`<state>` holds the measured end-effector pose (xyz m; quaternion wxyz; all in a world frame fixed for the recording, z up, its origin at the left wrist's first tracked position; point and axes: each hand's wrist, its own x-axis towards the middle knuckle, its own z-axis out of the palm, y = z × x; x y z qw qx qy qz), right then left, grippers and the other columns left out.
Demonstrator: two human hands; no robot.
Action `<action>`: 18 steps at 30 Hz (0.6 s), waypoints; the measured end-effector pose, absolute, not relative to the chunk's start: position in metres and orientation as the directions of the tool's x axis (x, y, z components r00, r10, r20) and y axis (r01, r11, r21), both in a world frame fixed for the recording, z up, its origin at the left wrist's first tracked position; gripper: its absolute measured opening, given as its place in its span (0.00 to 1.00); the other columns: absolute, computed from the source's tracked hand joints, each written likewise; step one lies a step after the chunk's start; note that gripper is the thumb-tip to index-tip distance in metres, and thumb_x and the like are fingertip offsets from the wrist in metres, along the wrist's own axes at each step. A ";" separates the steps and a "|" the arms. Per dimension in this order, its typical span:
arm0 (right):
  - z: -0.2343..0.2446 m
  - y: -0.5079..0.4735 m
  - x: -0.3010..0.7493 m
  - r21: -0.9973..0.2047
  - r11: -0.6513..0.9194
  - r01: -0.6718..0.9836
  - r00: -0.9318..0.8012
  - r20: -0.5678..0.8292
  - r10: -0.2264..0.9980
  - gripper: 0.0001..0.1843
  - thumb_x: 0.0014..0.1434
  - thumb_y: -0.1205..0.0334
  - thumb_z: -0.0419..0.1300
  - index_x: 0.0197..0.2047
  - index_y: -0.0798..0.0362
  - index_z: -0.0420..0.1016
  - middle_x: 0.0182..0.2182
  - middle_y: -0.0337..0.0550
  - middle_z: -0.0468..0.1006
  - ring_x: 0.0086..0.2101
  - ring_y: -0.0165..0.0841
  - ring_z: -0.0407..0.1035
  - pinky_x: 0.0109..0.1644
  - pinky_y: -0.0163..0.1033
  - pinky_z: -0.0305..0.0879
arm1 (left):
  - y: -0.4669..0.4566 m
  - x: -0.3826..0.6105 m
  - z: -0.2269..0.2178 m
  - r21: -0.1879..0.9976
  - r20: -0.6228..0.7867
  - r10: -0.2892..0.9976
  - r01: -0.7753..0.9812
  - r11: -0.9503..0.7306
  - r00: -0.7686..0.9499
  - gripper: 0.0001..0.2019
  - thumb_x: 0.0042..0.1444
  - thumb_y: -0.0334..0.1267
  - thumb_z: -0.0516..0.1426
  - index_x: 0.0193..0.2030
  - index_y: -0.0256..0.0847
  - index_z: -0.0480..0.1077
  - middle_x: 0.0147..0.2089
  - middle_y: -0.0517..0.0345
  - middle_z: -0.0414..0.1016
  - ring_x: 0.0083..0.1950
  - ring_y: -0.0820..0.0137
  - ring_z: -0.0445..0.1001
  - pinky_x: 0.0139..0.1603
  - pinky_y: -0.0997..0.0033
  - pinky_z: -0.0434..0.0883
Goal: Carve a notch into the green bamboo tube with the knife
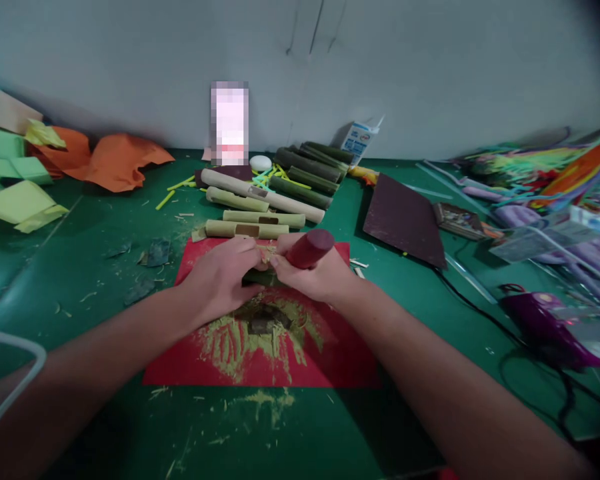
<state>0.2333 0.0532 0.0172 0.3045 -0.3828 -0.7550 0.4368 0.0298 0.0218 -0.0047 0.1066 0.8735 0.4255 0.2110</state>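
My left hand is closed on a short dark green bamboo tube above the red sheet. In my right hand is a tool with a thick, reddish-brown round handle. Its working end is hidden by my fingers, at the bamboo tube, so its kind does not show. Both hands meet at the tube, thumbs close together. Yellowish shavings and dust cover the sheet below, around a small dark block.
Beyond the sheet lie pale bamboo tubes with cut slots and uncut green tubes. At right are a dark brown board, a purple device with cables and a clear plastic box. Orange paper lies far left; a milk carton leans on the wall.
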 end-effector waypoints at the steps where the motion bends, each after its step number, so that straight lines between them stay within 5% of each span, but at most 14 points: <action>1: 0.017 0.055 0.235 -0.903 0.291 0.317 -0.524 0.089 0.847 0.16 0.52 0.54 0.64 0.22 0.49 0.63 0.20 0.34 0.63 0.25 0.27 0.55 0.29 0.37 0.55 | 0.022 0.030 -0.004 0.375 0.260 0.801 0.708 -0.599 0.540 0.08 0.54 0.31 0.64 0.41 0.39 0.72 0.43 0.52 0.75 0.48 0.59 0.74 0.45 0.61 0.71; 7: 0.006 0.066 0.264 -0.910 0.055 0.410 -0.185 -0.024 0.982 0.24 0.53 0.38 0.64 0.24 0.52 0.71 0.22 0.40 0.73 0.26 0.33 0.66 0.33 0.40 0.64 | 0.021 0.034 0.003 0.411 0.168 0.857 0.756 -0.510 0.487 0.10 0.54 0.34 0.68 0.39 0.38 0.72 0.45 0.52 0.75 0.51 0.58 0.74 0.48 0.61 0.71; 9: 0.004 0.065 0.273 -0.907 0.083 0.413 -0.151 0.021 0.988 0.24 0.52 0.38 0.67 0.33 0.53 0.77 0.28 0.42 0.77 0.30 0.35 0.70 0.36 0.41 0.67 | 0.020 0.036 0.006 0.400 0.143 0.862 0.768 -0.500 0.486 0.10 0.54 0.35 0.68 0.39 0.38 0.71 0.44 0.53 0.74 0.50 0.58 0.74 0.46 0.62 0.70; 13: 0.013 0.064 0.277 -0.882 0.312 0.352 -0.041 0.319 0.947 0.32 0.51 0.43 0.72 0.54 0.49 0.74 0.32 0.38 0.78 0.31 0.35 0.72 0.36 0.42 0.70 | 0.019 0.038 0.008 0.389 0.120 0.868 0.781 -0.489 0.483 0.11 0.53 0.34 0.68 0.38 0.39 0.70 0.45 0.53 0.74 0.50 0.58 0.74 0.46 0.63 0.69; 18: 0.038 0.062 0.269 -0.601 0.579 0.551 -0.132 0.622 0.772 0.16 0.62 0.53 0.65 0.52 0.45 0.73 0.31 0.38 0.76 0.28 0.32 0.71 0.35 0.40 0.70 | 0.017 0.039 0.004 0.429 0.041 0.902 0.808 -0.405 0.430 0.10 0.54 0.32 0.65 0.42 0.40 0.72 0.46 0.53 0.77 0.50 0.59 0.76 0.48 0.62 0.70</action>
